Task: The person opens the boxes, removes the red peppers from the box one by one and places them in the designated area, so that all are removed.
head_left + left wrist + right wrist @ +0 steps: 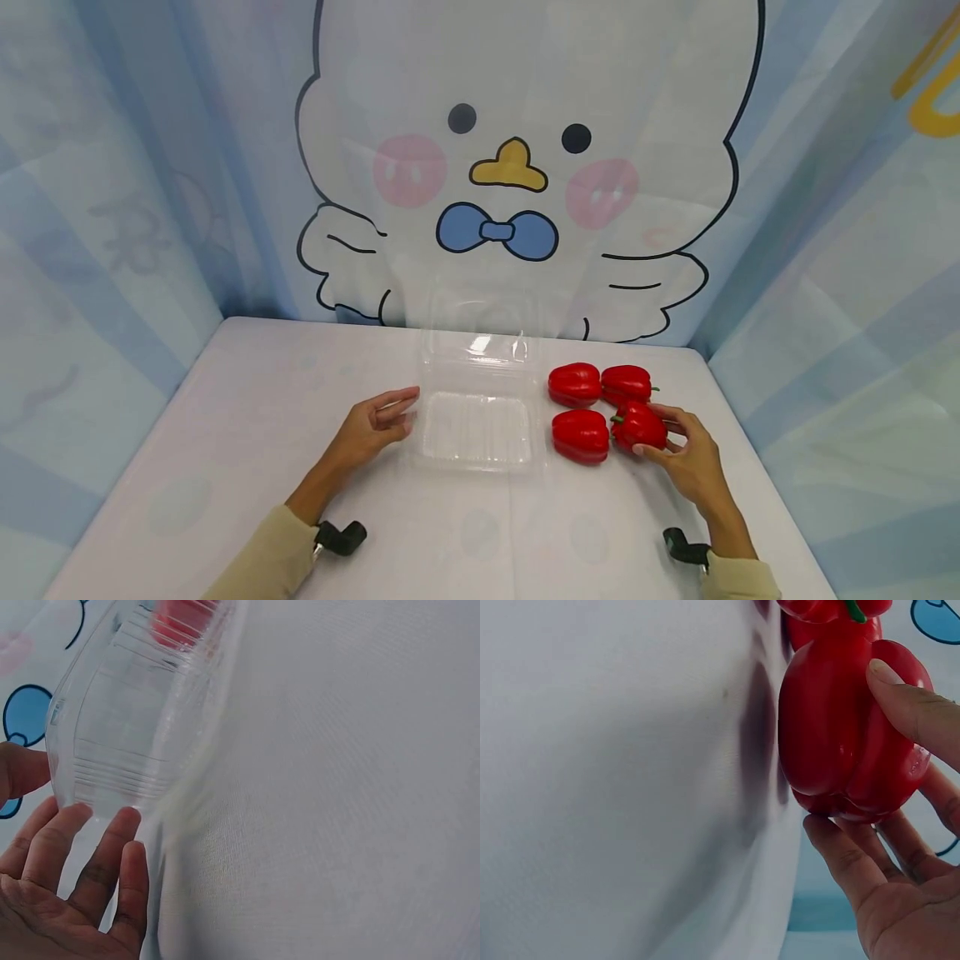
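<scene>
A clear plastic clamshell container (476, 427) lies on the table with its lid raised at the back. My left hand (375, 427) is at the container's left edge, its fingers loosely extended. In the left wrist view, the fingertips (129, 817) and thumb are by the clear wall and appear to touch it. On the right, my right hand (688, 454) holds a red bell pepper (639, 427) between thumb and fingers. The right wrist view shows the thumb on the side of this bell pepper (847, 727), fingers at its base.
Beside the container's right edge are three more red bell peppers: one at front left (581, 436), one at back left (574, 384) and one at back right (627, 384). A printed cloth (517, 292) hangs behind the white table (480, 533), with curtains on both sides.
</scene>
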`<state>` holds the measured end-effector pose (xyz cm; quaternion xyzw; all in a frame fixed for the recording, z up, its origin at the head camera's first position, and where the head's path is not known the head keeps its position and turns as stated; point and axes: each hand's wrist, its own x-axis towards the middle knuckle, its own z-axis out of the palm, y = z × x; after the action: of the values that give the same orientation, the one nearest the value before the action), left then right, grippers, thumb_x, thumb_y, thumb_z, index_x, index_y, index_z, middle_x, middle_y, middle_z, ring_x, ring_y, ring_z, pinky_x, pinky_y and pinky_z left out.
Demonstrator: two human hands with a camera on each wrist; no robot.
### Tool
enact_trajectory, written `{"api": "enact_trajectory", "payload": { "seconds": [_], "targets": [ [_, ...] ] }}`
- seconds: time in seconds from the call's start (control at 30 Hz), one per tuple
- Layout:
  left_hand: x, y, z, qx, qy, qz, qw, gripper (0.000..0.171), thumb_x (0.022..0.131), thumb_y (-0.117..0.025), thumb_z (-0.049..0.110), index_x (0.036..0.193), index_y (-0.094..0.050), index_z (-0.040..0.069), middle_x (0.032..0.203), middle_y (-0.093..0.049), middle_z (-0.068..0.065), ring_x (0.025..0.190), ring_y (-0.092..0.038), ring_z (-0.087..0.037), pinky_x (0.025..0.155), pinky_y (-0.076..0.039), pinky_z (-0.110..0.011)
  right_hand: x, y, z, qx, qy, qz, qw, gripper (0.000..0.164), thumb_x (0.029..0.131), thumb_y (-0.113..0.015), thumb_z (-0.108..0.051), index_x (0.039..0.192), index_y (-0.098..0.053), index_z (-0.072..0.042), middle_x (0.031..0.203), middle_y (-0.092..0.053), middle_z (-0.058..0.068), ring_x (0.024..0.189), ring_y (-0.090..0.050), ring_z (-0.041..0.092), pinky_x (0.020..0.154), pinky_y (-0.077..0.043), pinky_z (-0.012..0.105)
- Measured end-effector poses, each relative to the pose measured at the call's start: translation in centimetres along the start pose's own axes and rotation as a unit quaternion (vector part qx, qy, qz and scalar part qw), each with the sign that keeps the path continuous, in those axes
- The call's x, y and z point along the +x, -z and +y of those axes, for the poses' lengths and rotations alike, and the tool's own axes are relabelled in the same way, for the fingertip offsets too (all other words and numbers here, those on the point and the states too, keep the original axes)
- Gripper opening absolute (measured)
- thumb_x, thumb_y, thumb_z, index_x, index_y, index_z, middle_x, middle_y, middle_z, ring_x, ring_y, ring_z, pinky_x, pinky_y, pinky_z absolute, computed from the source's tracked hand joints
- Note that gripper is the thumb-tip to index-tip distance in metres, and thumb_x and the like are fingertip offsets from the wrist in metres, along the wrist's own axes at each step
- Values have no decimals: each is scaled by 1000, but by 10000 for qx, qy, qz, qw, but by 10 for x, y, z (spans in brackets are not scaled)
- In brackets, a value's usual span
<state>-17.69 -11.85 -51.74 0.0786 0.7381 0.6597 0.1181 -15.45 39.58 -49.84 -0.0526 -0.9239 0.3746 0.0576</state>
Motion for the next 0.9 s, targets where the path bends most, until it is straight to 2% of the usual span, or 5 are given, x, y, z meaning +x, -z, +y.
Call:
{"api": "enact_trajectory", "payload": {
  "seconds": [0.27, 0.4, 0.63, 0.77, 0.9],
  "targets": [
    [-11, -7, 1, 32, -1, 62, 10000, 59, 101, -70, 7, 157, -52, 11, 164, -50, -6, 149, -53, -33, 114, -51, -31, -2, -3, -3, 44, -164, -65, 9998, 77, 89, -88, -20, 156, -50, -13, 154, -49, 21, 140, -51, 44, 110, -50, 57],
    [-14, -10, 0, -21, -41, 72, 10000, 60, 101, -70, 5, 157, -52, 11, 164, -51, -6, 148, -54, -32, 112, -53, -29, -1, -5, 0, 88, -225, -97, 9997, 78, 89, -88, -21, 156, -50, -13, 155, -48, 23, 140, -50, 46, 110, -50, 59],
    [-21, -16, -1, 177, -132, 164, 9996, 59, 100, -71, 7, 156, -54, 12, 162, -53, -7, 147, -56, -34, 109, -55, -30, 1, -4, 3, 93, -363, -234, 9990, 82, 90, -87, -28, 160, -46, -15, 160, -45, 24, 143, -47, 47, 110, -50, 58],
    [-24, -18, -4, 360, -474, 136, 9981, 60, 100, -70, 5, 157, -51, 10, 161, -53, -12, 143, -59, -37, 109, -57, -32, 0, -2, 0, 107, -475, -421, 9979, 88, 90, -87, -33, 163, -41, -15, 164, -42, 25, 146, -44, 48, 113, -49, 58],
    [-25, -18, -4, 863, -773, 352, 9926, 63, 101, -70, 9, 160, -49, 18, 158, -55, -16, 140, -61, -37, 110, -58, -47, -2, 1, -5, 138, -534, -544, 9970, 94, 89, -88, -35, 165, -36, -15, 166, -40, 26, 150, -40, 49, 114, -47, 59]
  ]
}}
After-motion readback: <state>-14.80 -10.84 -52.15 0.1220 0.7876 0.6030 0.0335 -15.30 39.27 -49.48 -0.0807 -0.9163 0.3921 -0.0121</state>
